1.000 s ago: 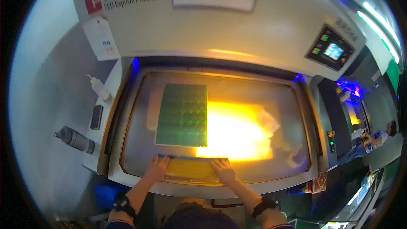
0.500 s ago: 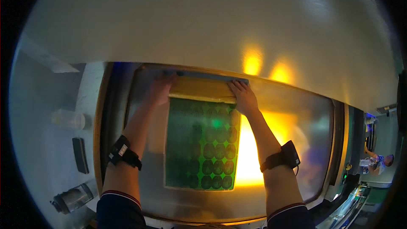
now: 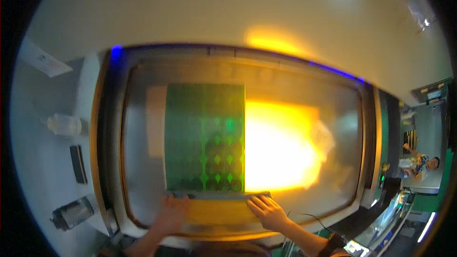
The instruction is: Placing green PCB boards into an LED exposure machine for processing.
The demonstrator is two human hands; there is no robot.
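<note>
A wide squeegee-like bar (image 3: 219, 212), with a grey edge and a flat amber strip, lies across the near end of a green sheet (image 3: 190, 128) patterned with rows of rounded dark shapes. My left hand (image 3: 172, 211), smeared by motion, is on the bar's left end. At its right end my right hand (image 3: 267, 212) holds on, fingers over the grey edge. The sheet rests flat on a framed table surface (image 3: 143, 176). Bright yellow-white light (image 3: 276, 147) shines up beside the sheet's right side.
A raised pale panel (image 3: 190, 9) stands beyond the table's far edge. On the left ledge are a translucent container (image 3: 66, 124), a dark phone-like slab (image 3: 78, 164) and a clear bottle with a dark lid (image 3: 74, 213). A person (image 3: 421, 166) is far off at right.
Both hands and the bar have come from the sheet's far end down to its near end. The head view has shifted, and the far panel stands farther up in the picture.
</note>
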